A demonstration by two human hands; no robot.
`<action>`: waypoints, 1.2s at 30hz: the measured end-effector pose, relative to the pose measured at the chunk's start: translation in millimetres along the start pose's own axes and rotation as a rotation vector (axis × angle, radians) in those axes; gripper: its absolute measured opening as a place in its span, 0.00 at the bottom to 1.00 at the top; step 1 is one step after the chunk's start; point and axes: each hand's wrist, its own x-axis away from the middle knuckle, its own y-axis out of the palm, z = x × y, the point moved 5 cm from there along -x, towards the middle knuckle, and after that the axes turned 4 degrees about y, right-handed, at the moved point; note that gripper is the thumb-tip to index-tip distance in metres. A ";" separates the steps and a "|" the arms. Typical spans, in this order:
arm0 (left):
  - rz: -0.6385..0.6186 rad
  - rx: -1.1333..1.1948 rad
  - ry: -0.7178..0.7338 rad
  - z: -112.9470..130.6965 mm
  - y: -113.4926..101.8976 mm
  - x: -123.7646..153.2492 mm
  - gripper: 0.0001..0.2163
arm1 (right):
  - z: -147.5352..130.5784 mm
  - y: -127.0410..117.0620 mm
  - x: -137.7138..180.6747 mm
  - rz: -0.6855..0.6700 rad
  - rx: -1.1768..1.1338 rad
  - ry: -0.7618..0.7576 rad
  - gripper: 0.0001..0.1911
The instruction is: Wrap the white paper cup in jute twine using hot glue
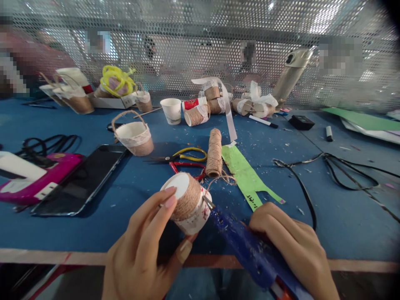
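Observation:
My left hand is closed around a small paper cup, tilted on its side above the table's front edge. Brown twine wraps the part of the cup near its white base, and a floral print shows beyond it. In my right hand is a blue hot glue gun. Its metal nozzle points at the cup where the twine meets the print, and seems to touch it. A strand of twine runs from the cup toward the twine spool standing behind it.
Scissors with yellow and red handles lie behind the cup, beside a green paper strip. A phone and a magenta device are left. Twine-wrapped cups stand farther back. A black cord crosses the right side.

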 end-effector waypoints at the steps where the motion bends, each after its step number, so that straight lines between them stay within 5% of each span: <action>1: 0.000 -0.002 0.005 0.1 -0.1 0.2 0.39 | 0.2 -1.1 -1.4 -0.029 0.000 -0.024 0.14; 5: 0.001 -0.009 0.014 1.3 0.2 0.1 0.39 | 2.0 -5.1 -4.6 -0.148 0.005 -0.118 0.13; 21: 0.002 0.005 -0.029 -0.6 0.8 2.8 0.40 | 1.2 -5.7 -8.2 -0.155 0.038 -0.129 0.16; 36: 0.013 0.020 -0.076 -1.9 -2.1 10.0 0.41 | -7.7 -8.6 -2.7 -0.126 -0.018 -0.045 0.07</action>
